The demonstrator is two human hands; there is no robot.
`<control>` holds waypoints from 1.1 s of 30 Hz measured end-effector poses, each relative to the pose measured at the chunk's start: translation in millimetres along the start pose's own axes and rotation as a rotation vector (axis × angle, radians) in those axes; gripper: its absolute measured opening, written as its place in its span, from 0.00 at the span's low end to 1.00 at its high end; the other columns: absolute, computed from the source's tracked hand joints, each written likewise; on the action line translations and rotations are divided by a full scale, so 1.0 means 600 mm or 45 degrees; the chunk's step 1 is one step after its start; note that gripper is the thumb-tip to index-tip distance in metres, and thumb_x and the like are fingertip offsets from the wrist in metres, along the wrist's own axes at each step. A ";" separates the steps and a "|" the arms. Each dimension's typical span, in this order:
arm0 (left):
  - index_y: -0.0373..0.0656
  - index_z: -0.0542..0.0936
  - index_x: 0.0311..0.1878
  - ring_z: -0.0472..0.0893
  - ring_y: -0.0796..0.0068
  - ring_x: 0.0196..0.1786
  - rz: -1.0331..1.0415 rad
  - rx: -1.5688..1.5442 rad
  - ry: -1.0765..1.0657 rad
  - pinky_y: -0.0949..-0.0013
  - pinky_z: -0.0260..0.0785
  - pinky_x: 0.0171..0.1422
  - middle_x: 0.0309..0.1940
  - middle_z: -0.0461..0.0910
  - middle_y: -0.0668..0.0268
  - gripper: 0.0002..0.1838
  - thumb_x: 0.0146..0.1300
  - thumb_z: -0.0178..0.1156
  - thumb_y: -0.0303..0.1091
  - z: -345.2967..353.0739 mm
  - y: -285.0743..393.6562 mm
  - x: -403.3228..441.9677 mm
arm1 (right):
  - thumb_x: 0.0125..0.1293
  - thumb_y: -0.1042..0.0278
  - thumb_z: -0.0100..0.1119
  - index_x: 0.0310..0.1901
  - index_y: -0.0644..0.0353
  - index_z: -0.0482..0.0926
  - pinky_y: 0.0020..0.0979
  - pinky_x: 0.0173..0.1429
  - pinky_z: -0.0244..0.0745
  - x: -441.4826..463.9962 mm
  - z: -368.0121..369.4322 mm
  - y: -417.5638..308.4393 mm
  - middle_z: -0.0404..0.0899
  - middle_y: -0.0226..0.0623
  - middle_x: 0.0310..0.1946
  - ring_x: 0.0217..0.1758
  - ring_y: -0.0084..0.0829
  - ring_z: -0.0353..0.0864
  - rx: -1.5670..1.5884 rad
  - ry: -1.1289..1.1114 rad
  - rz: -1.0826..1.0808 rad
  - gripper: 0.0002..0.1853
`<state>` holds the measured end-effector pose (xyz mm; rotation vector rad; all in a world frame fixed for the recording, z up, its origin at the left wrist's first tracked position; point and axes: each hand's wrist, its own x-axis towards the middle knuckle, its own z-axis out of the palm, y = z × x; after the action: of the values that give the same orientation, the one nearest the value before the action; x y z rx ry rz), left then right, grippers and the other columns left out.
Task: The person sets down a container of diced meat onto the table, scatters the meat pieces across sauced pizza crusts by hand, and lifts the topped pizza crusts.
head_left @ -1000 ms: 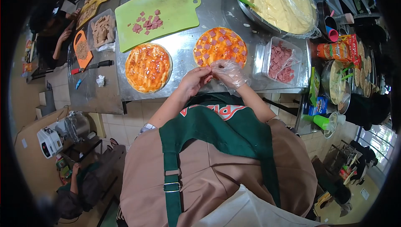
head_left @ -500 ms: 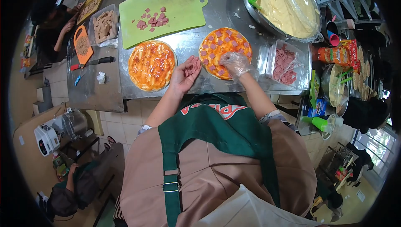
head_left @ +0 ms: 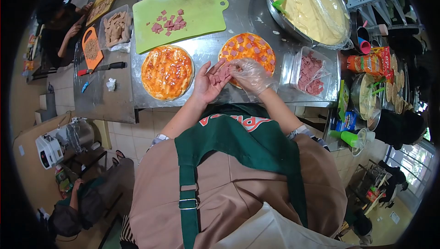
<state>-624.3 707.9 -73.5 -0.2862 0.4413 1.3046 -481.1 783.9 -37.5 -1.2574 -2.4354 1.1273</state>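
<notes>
My left hand (head_left: 207,90) is cupped palm up, holding a small pile of diced ham (head_left: 219,75). My right hand (head_left: 255,78), in a clear plastic glove, has its fingertips closed together at that pile. Under and beyond the right hand lies a pizza (head_left: 248,47) with red-orange sauce and ham squares, its near part hidden by my hands. To the left of my left hand is a second pizza (head_left: 167,72), with sauce and pale streaks but no ham. A clear tub (head_left: 299,78) of diced ham (head_left: 312,72) stands right of the glove.
A green cutting board (head_left: 197,15) with more ham squares lies at the back. A large bowl (head_left: 293,28) of yellow dough under plastic film stands back right. On the left are a knife (head_left: 107,68), an orange board (head_left: 93,56) and a person's hand (head_left: 73,30).
My right hand has moved from the right pizza's surface toward my left palm, and its fingertips now meet the ham there. My left hand has shifted slightly right.
</notes>
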 end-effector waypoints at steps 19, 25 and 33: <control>0.35 0.65 0.50 0.74 0.72 0.45 0.138 0.196 0.306 0.76 0.68 0.49 0.44 0.71 0.59 0.15 0.59 0.45 0.27 -0.031 -0.025 0.004 | 0.55 0.50 0.43 0.32 0.55 0.77 0.36 0.43 0.67 0.042 0.000 0.089 0.76 0.42 0.33 0.38 0.39 0.74 -0.216 -0.094 0.279 0.18; 0.36 0.64 0.49 0.72 0.65 0.48 0.203 0.019 0.219 0.66 0.65 0.52 0.48 0.69 0.55 0.18 0.60 0.42 0.37 -0.023 -0.021 -0.009 | 0.57 0.56 0.44 0.29 0.58 0.76 0.36 0.44 0.66 0.073 0.027 0.100 0.74 0.44 0.29 0.38 0.39 0.73 -0.404 0.162 0.150 0.15; 0.36 0.63 0.52 0.73 0.66 0.47 0.182 -0.039 0.124 0.64 0.64 0.53 0.46 0.70 0.56 0.22 0.60 0.43 0.42 -0.019 -0.025 -0.001 | 0.54 0.55 0.46 0.34 0.55 0.76 0.36 0.43 0.66 0.017 -0.019 0.006 0.74 0.43 0.32 0.38 0.40 0.72 -0.093 -0.132 -0.135 0.15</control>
<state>-611.7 698.7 -84.2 -0.3500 0.5318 1.4426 -479.9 799.0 -33.5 -1.1003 -2.6071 1.1107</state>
